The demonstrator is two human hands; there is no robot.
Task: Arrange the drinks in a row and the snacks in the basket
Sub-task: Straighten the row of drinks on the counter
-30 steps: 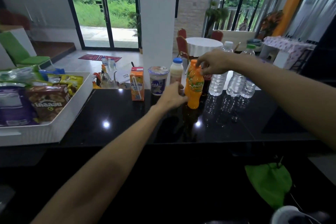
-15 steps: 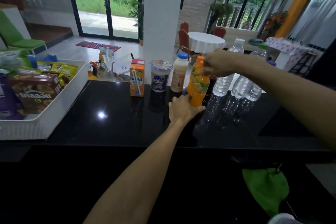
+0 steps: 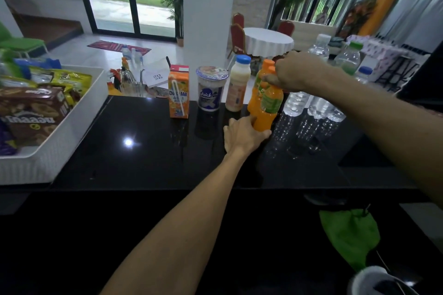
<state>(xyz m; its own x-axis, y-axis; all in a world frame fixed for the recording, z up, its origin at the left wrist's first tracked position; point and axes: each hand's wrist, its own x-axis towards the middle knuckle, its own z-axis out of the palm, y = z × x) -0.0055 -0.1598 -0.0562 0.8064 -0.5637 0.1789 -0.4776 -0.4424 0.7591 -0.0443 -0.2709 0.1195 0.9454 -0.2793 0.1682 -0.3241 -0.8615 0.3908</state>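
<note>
Along the far edge of the black counter (image 3: 148, 151) stand an orange juice carton (image 3: 178, 96), a lidded cup (image 3: 211, 90) and a cream bottle with a blue cap (image 3: 238, 84). Two orange soda bottles (image 3: 265, 103) stand close together to the right of them. My right hand (image 3: 293, 74) grips their necks from above. My left hand (image 3: 242, 135) holds the front bottle at its base. Several clear water bottles (image 3: 314, 74) stand further right, partly behind my right arm. A white basket (image 3: 60, 141) at the left holds snack packs, among them a brown cookie box (image 3: 31, 112).
A green cloth (image 3: 350, 235) lies at the lower right beside a white object (image 3: 374, 280). Behind the counter sit small bottles and a notepad (image 3: 155, 76). A white pillar (image 3: 208, 12) rises beyond the drinks.
My left hand slid from beside the orange bottles down to the base of the front one. My right hand stays on the necks. The view moved closer.
</note>
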